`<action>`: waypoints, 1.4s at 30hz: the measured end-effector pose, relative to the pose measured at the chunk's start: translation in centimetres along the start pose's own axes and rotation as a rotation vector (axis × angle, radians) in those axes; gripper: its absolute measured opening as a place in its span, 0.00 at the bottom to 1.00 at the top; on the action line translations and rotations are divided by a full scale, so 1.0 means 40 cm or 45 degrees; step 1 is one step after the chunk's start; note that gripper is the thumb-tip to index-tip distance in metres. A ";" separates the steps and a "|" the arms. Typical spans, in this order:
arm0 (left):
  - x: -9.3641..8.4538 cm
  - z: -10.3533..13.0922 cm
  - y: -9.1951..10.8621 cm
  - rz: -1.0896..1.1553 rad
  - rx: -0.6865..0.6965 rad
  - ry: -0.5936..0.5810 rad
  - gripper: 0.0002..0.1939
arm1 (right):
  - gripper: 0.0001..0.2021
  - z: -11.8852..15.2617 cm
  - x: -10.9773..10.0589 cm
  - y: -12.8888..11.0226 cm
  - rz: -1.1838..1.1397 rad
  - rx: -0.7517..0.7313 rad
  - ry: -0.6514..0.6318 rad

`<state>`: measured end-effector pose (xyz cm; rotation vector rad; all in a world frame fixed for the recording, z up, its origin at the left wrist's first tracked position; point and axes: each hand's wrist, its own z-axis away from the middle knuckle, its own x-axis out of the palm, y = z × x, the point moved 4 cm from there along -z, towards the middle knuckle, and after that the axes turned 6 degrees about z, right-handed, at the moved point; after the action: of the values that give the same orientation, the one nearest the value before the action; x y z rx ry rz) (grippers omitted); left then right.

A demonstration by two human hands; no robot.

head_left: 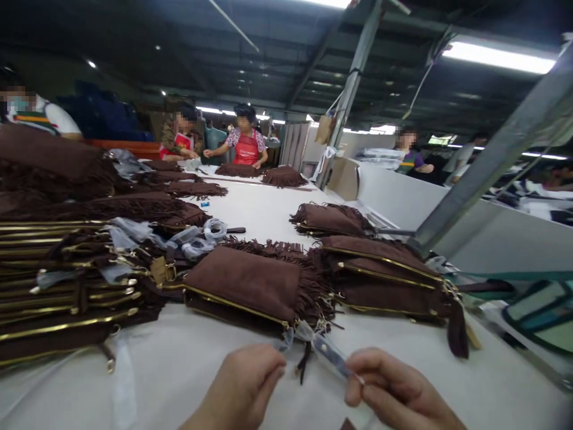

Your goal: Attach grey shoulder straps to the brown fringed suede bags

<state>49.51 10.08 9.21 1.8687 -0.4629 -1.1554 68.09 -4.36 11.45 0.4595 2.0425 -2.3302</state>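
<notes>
A brown fringed bag (pixel 250 280) with a gold zipper lies on the white table in front of me. From its near corner runs a strap in a clear plastic sleeve (pixel 330 353). My right hand (pixel 398 385) pinches the free end of that sleeved strap between thumb and fingers. Just left of it, my left hand (pixel 244 382) is closed, thumb against the fingers, beside a bit of clear plastic (pixel 286 341) at the bag's corner. What the left fingers hold, if anything, is hidden. A dark tassel (pixel 304 361) hangs from the zipper end between my hands.
Stacked brown bags (pixel 67 298) fill the left side, with wrapped straps (pixel 201 239) on them. More bags (pixel 385 275) lie at right, near a slanted metal post (pixel 487 149). Across the table (pixel 255 206), a person in a red apron (pixel 245 148) works beside another person.
</notes>
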 end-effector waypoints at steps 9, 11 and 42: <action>0.067 -0.132 0.043 -0.947 0.188 0.361 0.05 | 0.07 -0.111 -0.017 0.023 0.796 -0.321 0.174; 0.073 -0.105 0.024 -1.001 0.202 0.445 0.09 | 0.09 -0.117 -0.001 0.038 0.983 -0.299 0.094; 0.126 -0.035 -0.086 1.135 -0.872 0.327 0.20 | 0.18 -0.130 0.128 0.151 0.053 0.009 0.449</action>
<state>52.81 9.24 3.98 0.9918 -0.5718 -0.3724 65.50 0.73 3.91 0.9655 2.1316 -2.3714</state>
